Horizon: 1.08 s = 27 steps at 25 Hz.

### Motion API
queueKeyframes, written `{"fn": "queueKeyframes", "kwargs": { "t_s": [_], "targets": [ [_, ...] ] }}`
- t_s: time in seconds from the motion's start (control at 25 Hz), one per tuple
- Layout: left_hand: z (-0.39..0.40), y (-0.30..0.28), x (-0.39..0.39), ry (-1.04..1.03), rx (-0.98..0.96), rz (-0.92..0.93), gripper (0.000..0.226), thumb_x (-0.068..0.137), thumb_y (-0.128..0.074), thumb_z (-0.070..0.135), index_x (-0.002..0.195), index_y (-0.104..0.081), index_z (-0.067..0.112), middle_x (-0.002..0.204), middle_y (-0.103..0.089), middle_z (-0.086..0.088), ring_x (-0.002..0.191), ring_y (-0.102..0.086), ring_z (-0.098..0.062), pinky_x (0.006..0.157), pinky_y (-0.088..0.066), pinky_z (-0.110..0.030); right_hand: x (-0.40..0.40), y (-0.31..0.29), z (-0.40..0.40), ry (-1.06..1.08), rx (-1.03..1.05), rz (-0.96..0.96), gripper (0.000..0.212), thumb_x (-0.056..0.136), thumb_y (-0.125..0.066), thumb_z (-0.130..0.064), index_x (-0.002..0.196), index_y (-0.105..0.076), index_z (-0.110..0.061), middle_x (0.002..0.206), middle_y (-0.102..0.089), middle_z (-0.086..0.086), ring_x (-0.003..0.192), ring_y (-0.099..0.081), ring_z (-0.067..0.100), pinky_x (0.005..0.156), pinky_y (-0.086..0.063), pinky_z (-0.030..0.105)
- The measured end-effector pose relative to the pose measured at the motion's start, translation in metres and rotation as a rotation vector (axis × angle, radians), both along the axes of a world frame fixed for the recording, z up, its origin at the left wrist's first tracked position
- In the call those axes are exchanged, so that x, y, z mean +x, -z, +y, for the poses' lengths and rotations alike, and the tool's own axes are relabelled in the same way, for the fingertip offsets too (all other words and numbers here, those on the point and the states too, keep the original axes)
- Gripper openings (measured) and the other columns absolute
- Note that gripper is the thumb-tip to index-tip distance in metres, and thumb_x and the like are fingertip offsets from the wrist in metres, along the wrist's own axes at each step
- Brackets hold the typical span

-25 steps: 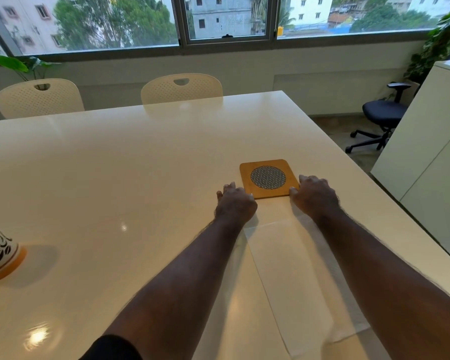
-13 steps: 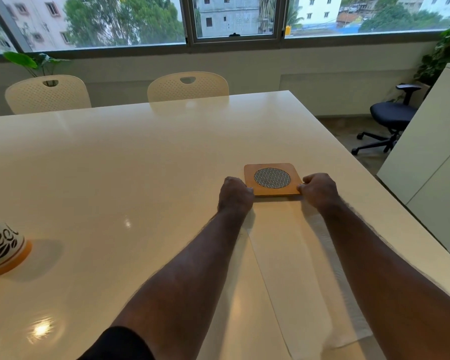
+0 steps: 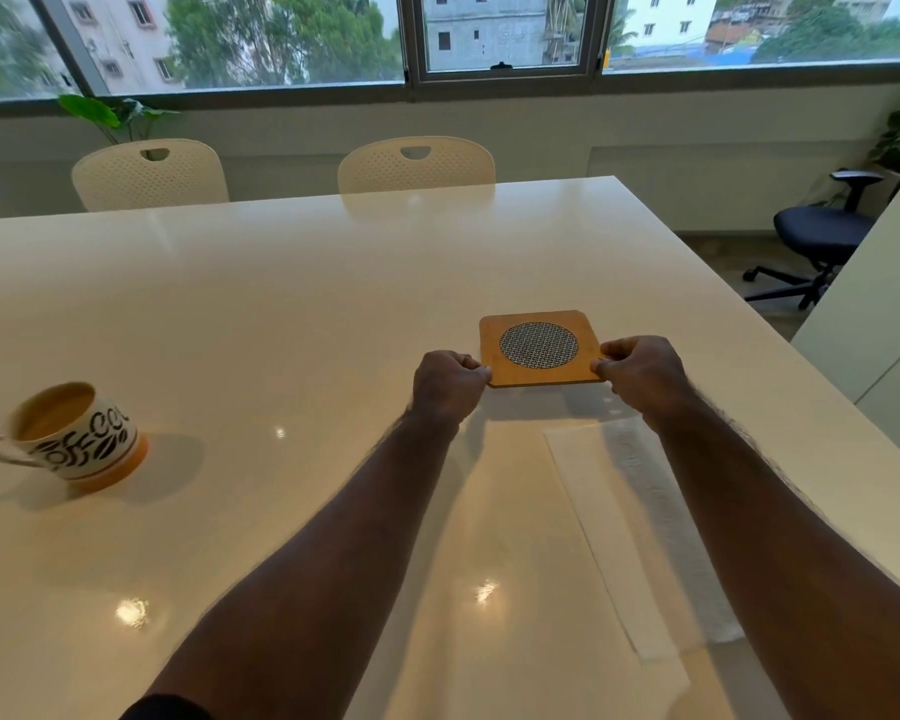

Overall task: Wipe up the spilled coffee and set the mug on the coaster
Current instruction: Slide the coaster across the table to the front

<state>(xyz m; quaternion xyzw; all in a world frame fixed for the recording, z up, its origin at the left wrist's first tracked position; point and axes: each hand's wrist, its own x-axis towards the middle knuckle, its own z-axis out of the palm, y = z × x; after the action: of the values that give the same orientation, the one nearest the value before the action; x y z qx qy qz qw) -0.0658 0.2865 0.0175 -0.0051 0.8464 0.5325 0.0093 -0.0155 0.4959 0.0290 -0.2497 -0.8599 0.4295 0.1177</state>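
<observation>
Fingers of left hand (image 3: 450,384) and right hand (image 3: 640,376) pinch one coaster (image 3: 539,347) | one mug (image 3: 74,433) | one paper towel (image 3: 640,532)

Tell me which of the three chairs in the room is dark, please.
The office chair on the right, standing on the floor beside the table. It has armrests and wheels; the two cream chairs behind the table have perforated backs.

A glossy cream table (image 3: 292,314) carries a coffee-filled mug (image 3: 74,436) at its left and a white paper towel (image 3: 640,532) at its right.
</observation>
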Motion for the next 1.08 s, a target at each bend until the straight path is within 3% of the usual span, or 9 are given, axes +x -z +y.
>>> {"fn": "queueKeyframes", "kwargs": {
  "t_s": [0.2,0.36,0.48,0.68,0.92,1.08],
  "targets": [
    [-0.074,-0.002,0.035,-0.027,0.070,-0.065,0.013,0.080,-0.077,0.016,0.072,-0.066,0.017,0.074,-0.063,0.008,0.068,-0.064,-0.013,0.065,-0.058,-0.033,0.022,-0.003,-0.064,-0.077,0.000,0.033,0.039,0.085,-0.072,-0.016,0.120,-0.064,-0.002,0.107,-0.072,0.011,0.086,-0.068,0.021,0.086,-0.058,0.042],
    [-0.134,-0.001,0.059,-0.074,0.046,-0.058,0.017,0.080,-0.077,0.017,0.070,-0.065,0.022,0.073,-0.064,0.009,0.065,-0.061,-0.006,0.054,-0.048,-0.020,0.040,0.006,-0.121,-0.136,-0.002,0.033,0.043,0.085,-0.072,-0.018,0.125,-0.062,-0.003,0.111,-0.071,0.011,0.088,-0.065,0.017,0.086,-0.057,0.035],
    [-0.177,0.002,0.073,-0.108,0.007,-0.046,0.009,0.080,-0.077,0.018,0.078,-0.068,0.018,0.074,-0.062,0.012,0.069,-0.059,-0.002,0.055,-0.044,-0.019,0.052,0.016,-0.162,-0.162,-0.004,0.023,0.045,0.087,-0.071,-0.020,0.128,-0.060,-0.006,0.115,-0.069,0.009,0.086,-0.061,0.012,0.075,-0.051,0.023],
    [-0.228,0.012,0.098,-0.144,-0.040,-0.036,0.017,0.079,-0.078,0.020,0.093,-0.071,0.012,0.086,-0.064,0.006,0.076,-0.058,0.000,0.060,-0.044,-0.017,0.070,0.028,-0.209,-0.212,0.015,-0.004,0.047,0.088,-0.069,-0.023,0.132,-0.057,-0.010,0.118,-0.068,0.006,0.083,-0.058,0.006,0.056,-0.038,0.008],
    [-0.269,0.027,0.124,-0.127,-0.038,-0.063,0.012,0.077,-0.080,0.019,0.084,-0.069,0.018,0.091,-0.066,0.008,0.085,-0.060,-0.003,0.063,-0.043,-0.014,0.098,0.039,-0.244,-0.256,0.045,-0.029,0.048,0.090,-0.068,-0.026,0.134,-0.056,-0.012,0.123,-0.065,0.005,0.094,-0.061,0.009,0.064,-0.042,0.008],
    [-0.285,0.035,0.134,-0.118,-0.085,-0.055,0.013,0.077,-0.080,0.017,0.087,-0.072,0.013,0.093,-0.065,0.009,0.084,-0.059,-0.001,0.059,-0.041,-0.006,0.115,0.043,-0.260,-0.270,0.064,-0.052,0.049,0.091,-0.065,-0.033,0.135,-0.055,-0.016,0.124,-0.062,0.002,0.099,-0.062,0.013,0.079,-0.055,0.024]
  ]
}}
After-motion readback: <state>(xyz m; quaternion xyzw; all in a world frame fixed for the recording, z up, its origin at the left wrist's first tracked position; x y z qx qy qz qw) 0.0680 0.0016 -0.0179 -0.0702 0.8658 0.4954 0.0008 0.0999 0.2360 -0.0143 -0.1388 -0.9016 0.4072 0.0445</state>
